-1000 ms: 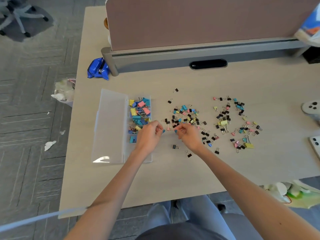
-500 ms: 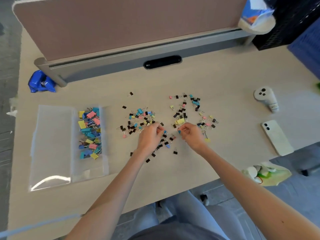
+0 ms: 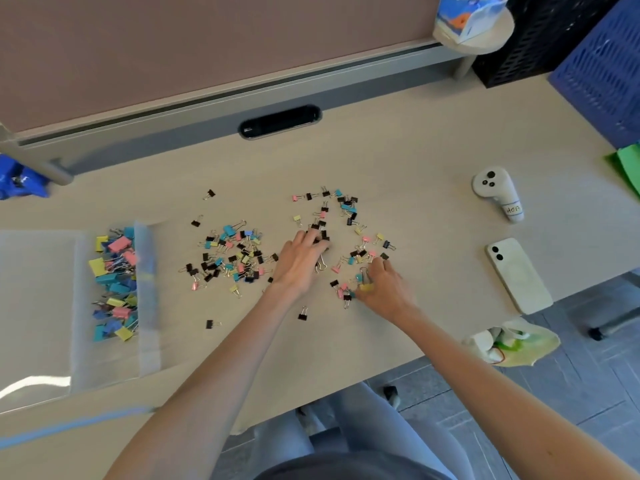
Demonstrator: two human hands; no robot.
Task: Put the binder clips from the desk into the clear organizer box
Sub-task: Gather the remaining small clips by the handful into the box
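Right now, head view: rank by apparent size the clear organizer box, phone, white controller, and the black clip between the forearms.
1. clear organizer box, largest by far
2. phone
3. white controller, slightly smaller; it lies farther from the camera, so its order against the phone is unsure
4. black clip, smallest

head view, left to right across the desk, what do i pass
clear organizer box → loose pile of binder clips → left hand → right hand, pinching a yellow binder clip → white phone
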